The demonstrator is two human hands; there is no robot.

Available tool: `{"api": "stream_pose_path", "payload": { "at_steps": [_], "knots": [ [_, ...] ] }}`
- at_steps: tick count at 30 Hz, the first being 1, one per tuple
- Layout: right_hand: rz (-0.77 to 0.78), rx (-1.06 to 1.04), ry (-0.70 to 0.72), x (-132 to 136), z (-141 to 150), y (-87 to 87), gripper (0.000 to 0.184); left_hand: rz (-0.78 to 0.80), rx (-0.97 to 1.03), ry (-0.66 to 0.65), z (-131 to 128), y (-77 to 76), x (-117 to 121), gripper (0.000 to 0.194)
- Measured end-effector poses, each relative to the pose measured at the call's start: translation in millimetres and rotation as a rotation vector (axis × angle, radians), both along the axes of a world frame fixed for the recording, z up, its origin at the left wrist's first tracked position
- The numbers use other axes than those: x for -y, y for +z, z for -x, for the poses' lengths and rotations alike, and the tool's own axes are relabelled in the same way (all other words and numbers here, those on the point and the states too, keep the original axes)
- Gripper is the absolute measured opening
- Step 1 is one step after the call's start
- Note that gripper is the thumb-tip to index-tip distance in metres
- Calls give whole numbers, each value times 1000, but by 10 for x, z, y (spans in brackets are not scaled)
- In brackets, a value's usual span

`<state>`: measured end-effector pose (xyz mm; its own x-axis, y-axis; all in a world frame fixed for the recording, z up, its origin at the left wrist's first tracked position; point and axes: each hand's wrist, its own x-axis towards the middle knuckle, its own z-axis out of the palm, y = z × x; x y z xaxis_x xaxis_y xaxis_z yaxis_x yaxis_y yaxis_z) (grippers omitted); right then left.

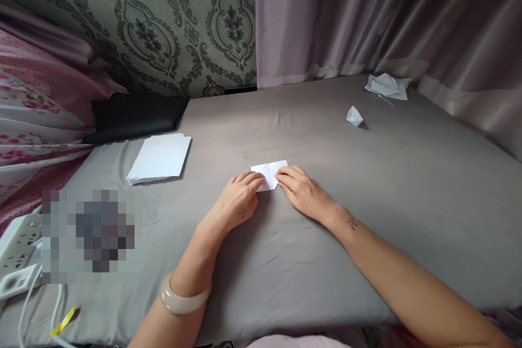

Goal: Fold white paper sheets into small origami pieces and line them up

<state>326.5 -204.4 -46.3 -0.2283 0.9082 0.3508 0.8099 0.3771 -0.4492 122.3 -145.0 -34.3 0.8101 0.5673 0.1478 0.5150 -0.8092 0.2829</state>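
Note:
A small folded piece of white paper (269,173) lies on the grey bed sheet (367,201) in the middle. My left hand (238,201) presses its fingertips onto the paper's left side, fingers held together and flat. My right hand (304,191) presses its fingertips onto the paper's right edge in the same way. Both hands rest on the sheet. A pale bangle (183,297) sits on my left wrist.
A stack of white paper sheets (160,157) lies to the left. A small folded paper shape (354,116) and crumpled white paper (387,86) sit at the back right. A black cushion (134,114), a power strip (18,253) and curtains (387,16) border the bed.

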Motion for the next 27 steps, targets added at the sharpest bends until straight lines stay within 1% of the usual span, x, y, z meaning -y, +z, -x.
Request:
{"api": "stream_pose_path", "payload": {
  "at_steps": [2, 4, 6, 8, 13, 17, 20, 24, 27],
  "knots": [
    [4, 2, -5, 8, 3, 3, 31, 7, 41, -8, 49, -31, -55, 44],
    [10, -5, -13, 7, 1, -6, 32, 9, 105, -9, 69, -55, -88, 35],
    [6, -17, -15, -2, -4, -18, 30, 16, 160, -1, 62, -66, -96, 29],
    [-3, -25, -22, -12, -10, -29, 29, 19, 182, -1, 38, -61, -81, 27],
    [-23, -14, -52, -18, -34, -47, 27, -38, 175, -69, -61, 1, 51, 26],
    [1, -25, -2, 22, -83, -39, 31, -51, 171, -122, -155, 22, 180, 27],
    [36, -25, 31, 76, -123, 7, 34, -17, 191, -71, -209, -14, 211, 25],
    [91, 18, 84, 135, -162, 81, 35, 47, 192, 15, -257, -81, 174, 20],
    [119, 21, 106, 154, -196, 109, 36, 95, 182, 96, -292, -90, 147, 19]
  ]
}}
